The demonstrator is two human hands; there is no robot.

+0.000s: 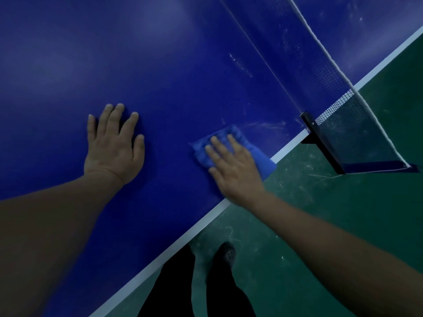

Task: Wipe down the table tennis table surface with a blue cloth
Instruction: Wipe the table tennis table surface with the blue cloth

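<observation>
Rumpled blue cloth (231, 152) under flat right hand (235, 170)

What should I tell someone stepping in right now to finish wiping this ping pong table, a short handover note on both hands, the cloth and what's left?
Left hand: flat on the table, fingers spread, holding nothing, just bracing.
Right hand: straight fingers pressing the blue cloth onto the table.
Cloth: bunched near the white side edge, one corner hanging over it, a little short of the net post.
Done: cannot tell how much has been wiped.
Left: whitish smears show between the cloth and the net, and more beyond the net. Wipe toward the post next, probably then the far side.
</observation>
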